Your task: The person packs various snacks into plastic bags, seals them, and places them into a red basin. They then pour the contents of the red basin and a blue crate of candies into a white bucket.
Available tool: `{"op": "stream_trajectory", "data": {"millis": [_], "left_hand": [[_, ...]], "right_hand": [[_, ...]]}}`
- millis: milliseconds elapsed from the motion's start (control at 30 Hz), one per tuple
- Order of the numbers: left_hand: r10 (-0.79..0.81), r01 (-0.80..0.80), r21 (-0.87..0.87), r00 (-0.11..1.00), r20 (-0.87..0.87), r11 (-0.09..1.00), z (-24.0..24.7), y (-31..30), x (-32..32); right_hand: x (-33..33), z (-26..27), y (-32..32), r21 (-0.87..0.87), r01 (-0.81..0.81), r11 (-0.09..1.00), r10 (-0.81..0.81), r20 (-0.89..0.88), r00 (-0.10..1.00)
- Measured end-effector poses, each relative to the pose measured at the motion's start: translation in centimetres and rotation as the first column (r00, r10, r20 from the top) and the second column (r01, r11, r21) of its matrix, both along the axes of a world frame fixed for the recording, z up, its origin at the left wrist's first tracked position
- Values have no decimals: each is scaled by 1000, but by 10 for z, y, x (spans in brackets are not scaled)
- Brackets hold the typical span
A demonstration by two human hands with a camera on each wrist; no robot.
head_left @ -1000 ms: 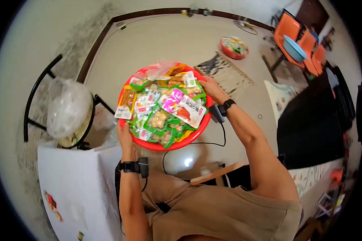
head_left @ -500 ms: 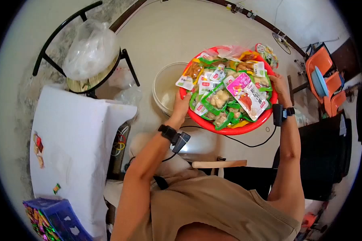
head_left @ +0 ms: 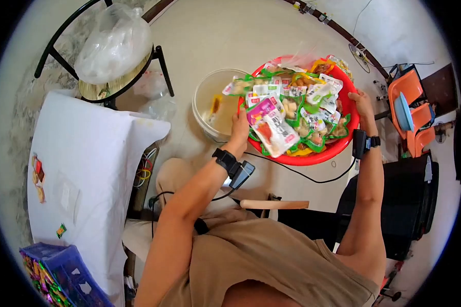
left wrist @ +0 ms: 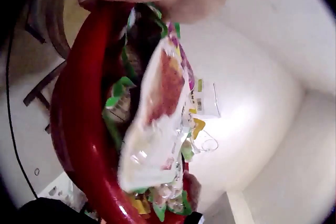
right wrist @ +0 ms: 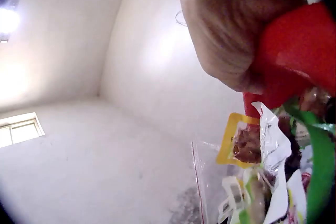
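Observation:
Both hands hold a red plastic basin (head_left: 312, 160) heaped with sealed snack packets (head_left: 292, 109), tilted towards a pale bucket (head_left: 196, 108). My left hand (head_left: 239, 134) grips its near left rim, beside the bucket; my right hand (head_left: 362, 106) grips the right rim. A pink-and-white packet (head_left: 275, 130) overlaps the left side of the basin, large in the left wrist view. One green-edged packet (head_left: 239, 86) sticks out past the rim above the bucket. Inside the bucket shows a yellow packet (head_left: 216, 104). In the right wrist view, fingers (right wrist: 231, 50) wrap the red rim.
On the left stands a white-covered table (head_left: 82, 153) with small wrapped sweets and a blue crate (head_left: 71, 271). Beyond it a black-framed chair (head_left: 161, 71) bears a clear plastic bag (head_left: 115, 48). Orange seats (head_left: 407, 84) with a blue basin (head_left: 404, 113) stand at right.
The basin has swung right over the floor and now tilts left beside the bucket, which has come into view. Packets have slid leftwards, and a yellow one now shows in the bucket.

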State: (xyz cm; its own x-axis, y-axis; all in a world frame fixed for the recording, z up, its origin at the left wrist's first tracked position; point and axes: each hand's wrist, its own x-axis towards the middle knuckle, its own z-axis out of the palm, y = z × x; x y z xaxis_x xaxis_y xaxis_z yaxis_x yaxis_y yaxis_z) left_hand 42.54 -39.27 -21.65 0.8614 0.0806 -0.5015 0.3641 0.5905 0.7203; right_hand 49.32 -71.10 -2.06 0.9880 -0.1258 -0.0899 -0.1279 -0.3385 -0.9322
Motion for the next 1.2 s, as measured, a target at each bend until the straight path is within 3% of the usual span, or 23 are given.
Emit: {"op": "stream_trajectory", "data": {"millis": [67, 133, 267, 333, 433, 467, 533, 600, 633, 800, 833, 900, 933, 1000, 1033, 1167, 1200], "left_hand": [[-62, 69, -75, 995, 83, 995, -11, 1, 5], [7, -14, -184, 999, -35, 983, 19, 1, 0], [-15, 34, -305, 998, 64, 952, -28, -4, 11], [-58, 83, -418, 996, 70, 905, -13, 5, 8], [-103, 140, -507, 990, 101, 851, 35, 17, -16], [-192, 235, -542, 972, 135, 807, 54, 23, -26], [-273, 321, -570, 947, 172, 756, 51, 28, -28], [-251, 275, -391, 961, 113, 878, 35, 28, -22], [-229, 244, -203, 969, 95, 948, 38, 33, -19], [82, -85, 44, 994, 68, 995, 7, 49, 3], [79, -82, 42, 994, 70, 996, -7, 55, 6], [-20, -27, 264, 984, 175, 964, -27, 64, 13], [-25, -24, 264, 983, 181, 964, -7, 61, 9], [-61, 54, 230, 998, 25, 972, 23, 57, -3], [-138, 94, 292, 981, 136, 952, 4, 55, 2], [-215, 111, 361, 941, 262, 926, -1, 44, 4], [-217, 114, 359, 941, 261, 926, 1, 43, 4]], "right_hand": [[-6, 5, 3, 20, -54, 998, 54, -39, 998], [-4, 4, 0, -32, -45, 998, 45, -20, 999], [0, -3, -11, -43, -2, 999, 3, 21, 1000], [3, -3, -14, 110, -54, 992, 61, -56, 997], [5, -1, -8, 84, -8, 996, 7, 10, 1000], [5, 2, -5, 52, -17, 999, 15, 40, 999], [6, 9, -1, 4, -46, 999, 46, -3, 999], [10, 11, -3, -62, -32, 998, 34, 38, 999], [13, 11, -6, -63, -30, 998, 33, 40, 999], [8, 22, 8, -203, 22, 979, 2, 116, 993], [7, 25, 13, -205, 26, 978, -2, 118, 993], [5, 30, 21, -141, -24, 990, 39, 103, 994], [5, 31, 26, -142, -19, 990, 35, 109, 993], [8, 26, 32, -278, 39, 960, 22, 211, 977], [15, 21, 33, -360, 34, 932, 66, 262, 963], [15, 22, 61, -405, 26, 914, 102, 292, 951], [17, 20, 67, -502, 62, 863, 121, 324, 938]]}}
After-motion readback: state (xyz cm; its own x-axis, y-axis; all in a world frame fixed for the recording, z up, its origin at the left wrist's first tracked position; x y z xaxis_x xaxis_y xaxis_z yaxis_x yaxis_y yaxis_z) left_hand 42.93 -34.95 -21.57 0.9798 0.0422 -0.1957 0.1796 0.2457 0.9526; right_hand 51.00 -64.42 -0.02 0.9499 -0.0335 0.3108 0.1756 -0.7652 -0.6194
